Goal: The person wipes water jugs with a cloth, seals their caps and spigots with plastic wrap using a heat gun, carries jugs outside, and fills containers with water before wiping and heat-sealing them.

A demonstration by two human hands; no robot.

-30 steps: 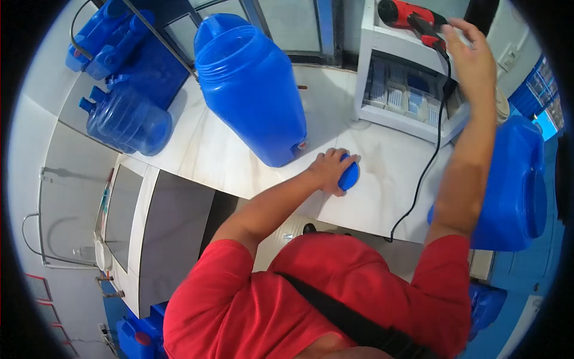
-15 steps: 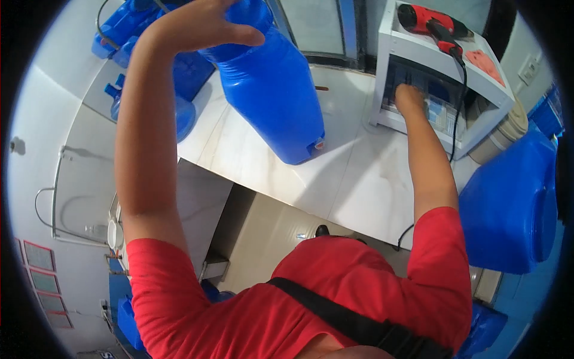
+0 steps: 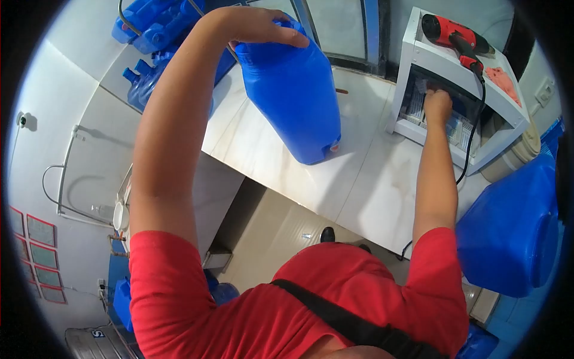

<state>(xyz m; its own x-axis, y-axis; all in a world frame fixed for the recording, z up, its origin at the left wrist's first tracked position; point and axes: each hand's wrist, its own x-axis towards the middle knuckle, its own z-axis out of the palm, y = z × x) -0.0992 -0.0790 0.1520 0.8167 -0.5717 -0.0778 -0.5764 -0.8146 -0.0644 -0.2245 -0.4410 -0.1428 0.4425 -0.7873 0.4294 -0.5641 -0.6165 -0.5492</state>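
Observation:
A tall blue water jug (image 3: 293,96) stands on the white marbled counter. At its top, my left hand (image 3: 263,29) curls over the neck and handle end, with the thumb lying along the near side; part of the grip is hidden. My right hand (image 3: 438,106) reaches into the open front of a small white cabinet (image 3: 412,57), its fingers pinched together. Beside those fingers shows a pale, translucent bit, too small to name. Stacks of small printed packets (image 3: 459,128) lie in the cabinet around my right hand.
A red and black heat gun (image 3: 457,36) and a pink cloth (image 3: 503,84) lie on the cabinet, with a black cord hanging in front. Another blue jug (image 3: 508,227) stands at right, near a beige bucket (image 3: 508,155). More blue containers (image 3: 158,27) are at back left.
The view has shifted, so things sit further right. My right hand has lifted slightly inside the cabinet, and a translucent bit now shows by its fingers. My left hand stays at the jug's top.

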